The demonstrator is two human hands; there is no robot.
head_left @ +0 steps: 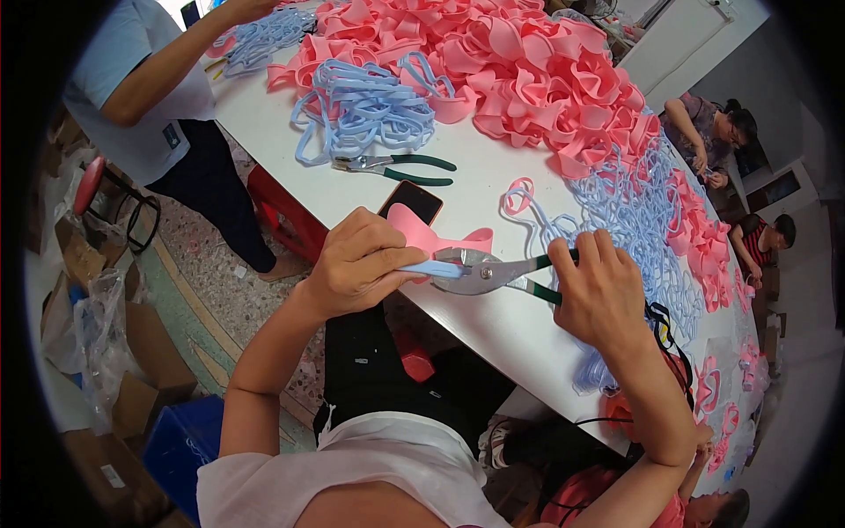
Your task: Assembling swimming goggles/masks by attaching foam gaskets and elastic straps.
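My left hand (365, 262) pinches a light blue strap (436, 268) together with a pink curved rubbery piece (418, 231) that sticks out above the fingers. My right hand (600, 289) is closed around the dark green handles of a pair of pliers (484, 273). The wide metal jaws of the pliers meet the end of the blue strap, just right of my left fingers. Whether the jaws are fully closed is hard to see. Both hands are above the near edge of the white table (480, 321).
Second green-handled pliers (396, 167) and a phone (412, 204) lie on the table. Beyond are a bundle of blue straps (365, 110), a large pink heap (537, 70) and tangled blue straps (634, 211). A person (150, 97) stands left; others sit right. A red stool (91, 185) stands left.
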